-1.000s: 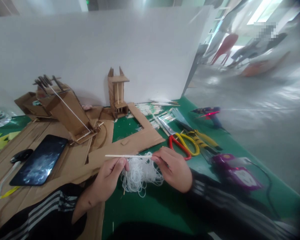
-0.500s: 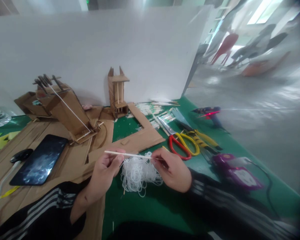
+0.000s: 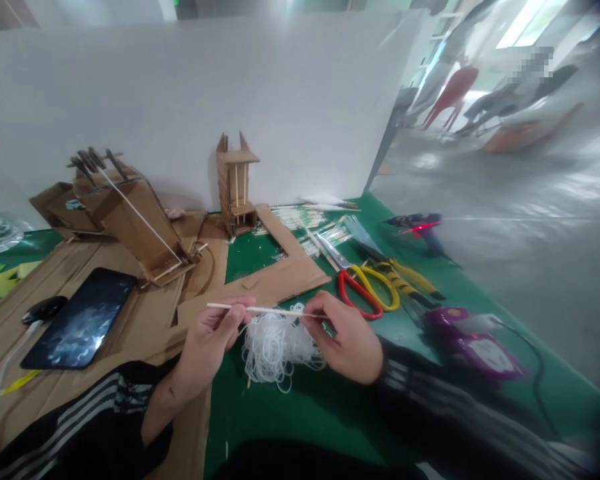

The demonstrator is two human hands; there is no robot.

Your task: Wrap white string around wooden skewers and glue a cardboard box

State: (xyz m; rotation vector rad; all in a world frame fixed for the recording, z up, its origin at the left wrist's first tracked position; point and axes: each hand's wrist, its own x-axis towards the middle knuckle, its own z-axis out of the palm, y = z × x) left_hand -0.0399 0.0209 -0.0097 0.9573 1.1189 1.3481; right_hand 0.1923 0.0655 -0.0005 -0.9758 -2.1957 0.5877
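A thin pale wooden stick (image 3: 275, 311) runs nearly level between my two hands. My left hand (image 3: 213, 337) pinches it between thumb and fingers, with one end jutting out to the left. At the other end, my right hand (image 3: 343, 337) grips the stick with curled fingertips. Just below and behind the stick lies a tangled heap of white elastic cord (image 3: 277, 350) on the green tabletop. Whether a strand of the cord is joined to the stick, I cannot tell.
Left: a phone (image 3: 80, 320) on cardboard sheets and a cardboard structure (image 3: 130, 220) with a white cord across it. Behind: a small cardboard tower (image 3: 237, 183). Right: scissors (image 3: 363, 287), pliers (image 3: 405, 277), a purple device (image 3: 475, 343) with a cable and a glue gun (image 3: 420, 227).
Both hands keep their hold on the stick. Its left end has shifted very slightly left; otherwise the scene looks the same.
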